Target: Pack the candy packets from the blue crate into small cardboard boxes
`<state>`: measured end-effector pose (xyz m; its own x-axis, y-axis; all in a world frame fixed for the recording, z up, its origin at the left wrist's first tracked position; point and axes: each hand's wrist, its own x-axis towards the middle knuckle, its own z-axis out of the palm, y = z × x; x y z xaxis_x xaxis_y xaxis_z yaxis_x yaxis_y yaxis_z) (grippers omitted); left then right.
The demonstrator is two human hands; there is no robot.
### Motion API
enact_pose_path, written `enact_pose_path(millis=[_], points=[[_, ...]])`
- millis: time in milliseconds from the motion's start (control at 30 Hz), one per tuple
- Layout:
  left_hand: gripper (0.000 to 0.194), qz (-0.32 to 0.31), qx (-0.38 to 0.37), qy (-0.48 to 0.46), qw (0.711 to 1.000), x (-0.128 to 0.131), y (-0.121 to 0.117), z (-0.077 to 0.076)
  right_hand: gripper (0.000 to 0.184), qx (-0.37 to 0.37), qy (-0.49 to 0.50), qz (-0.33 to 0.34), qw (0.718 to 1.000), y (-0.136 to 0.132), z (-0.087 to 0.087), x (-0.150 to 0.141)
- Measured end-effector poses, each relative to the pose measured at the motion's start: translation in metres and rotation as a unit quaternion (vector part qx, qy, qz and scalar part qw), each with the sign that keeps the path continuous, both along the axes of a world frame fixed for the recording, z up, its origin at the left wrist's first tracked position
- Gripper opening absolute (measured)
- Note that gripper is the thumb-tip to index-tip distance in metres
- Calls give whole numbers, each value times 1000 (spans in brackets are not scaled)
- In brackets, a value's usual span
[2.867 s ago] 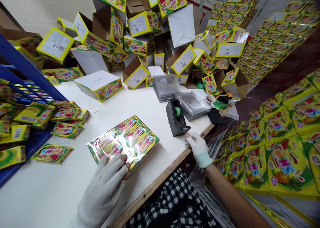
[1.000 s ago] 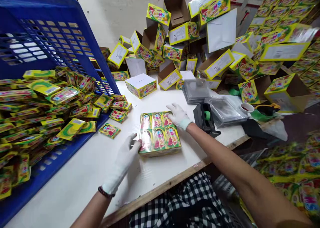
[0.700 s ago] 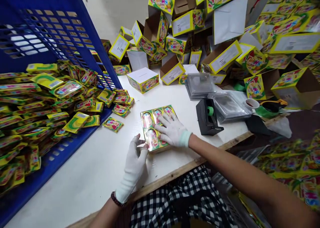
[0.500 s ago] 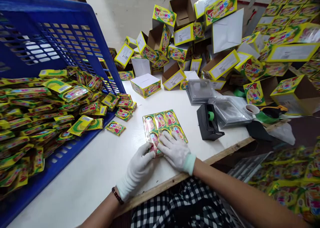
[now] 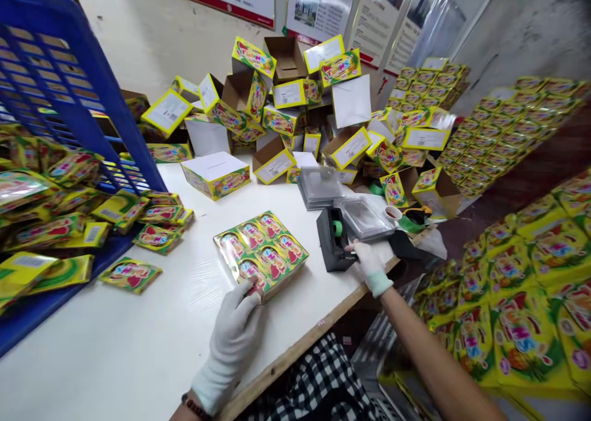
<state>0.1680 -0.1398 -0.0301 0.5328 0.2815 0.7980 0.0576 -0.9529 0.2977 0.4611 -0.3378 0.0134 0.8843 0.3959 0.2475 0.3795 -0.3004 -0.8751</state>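
Note:
A flat, clear-covered pack of candy packets [image 5: 262, 248], printed in green, yellow and red, lies on the white table. My left hand [image 5: 237, 322], in a white glove, grips its near corner between thumb and fingers. To the right stands a black tape dispenser [image 5: 330, 255] with a green-cored roll. My gloved right hand [image 5: 370, 267] is at the dispenser's front end, fingers drawn together there. Any tape between those fingertips is too small to make out. A single candy packet [image 5: 130, 274] lies flat to the left of the pack.
At left, a blue crate [image 5: 117, 110] holds many loose packets, some spilling out. Printed cartons [image 5: 277, 162] are heaped along the back. Clear plastic trays [image 5: 364, 216], a paper cup [image 5: 393, 213] and tape rolls sit behind the dispenser. Filled packs [image 5: 521, 310] are stacked at right.
My right hand has left the pack and moved right to the tape dispenser. My left hand stays at the pack's near corner. The view has turned to the right.

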Motion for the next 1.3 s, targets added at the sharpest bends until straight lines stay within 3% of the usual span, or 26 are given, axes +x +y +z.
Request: enact_pose_path(millis=[67, 200, 367, 467, 567, 633, 733, 933, 1033, 1167, 1300], points=[[17, -1, 10, -8, 1000, 0, 3, -1, 39, 6, 23, 22, 999, 4, -5, 6], [17, -3, 20, -9, 1000, -1, 5, -1, 34, 40, 37, -12, 998, 7, -10, -6], [18, -6, 39, -4, 999, 1, 5, 2, 31, 51, 12, -64, 997, -12, -3, -38], [19, 18, 94, 15, 995, -1, 6, 11, 30, 47, 8, -63, 997, -25, -7, -56], [16, 53, 159, 56, 984, -5, 10, 25, 32, 67, 93, -39, 993, -27, -20, -65], [14, 30, 173, 77, 981, -7, 14, 32, 36, 108, 196, -18, 975, -22, -30, -65], [12, -21, 155, 79, 984, -4, 21, 35, 44, 156, 277, -9, 948, -16, -39, -58], [15, -60, 95, 40, 993, 6, 22, 29, 44, 150, 295, 22, 944, -22, -29, -65], [15, -59, 72, 39, 995, 4, 16, 31, 41, 145, 322, 102, 930, -8, -20, -95], [17, -37, 37, 47, 998, 0, 7, 34, 36, 146, 369, 239, 886, 36, -5, -139], [28, 8, 38, 63, 997, -2, 3, 33, 38, 107, 405, 272, 866, 72, 0, -162]])
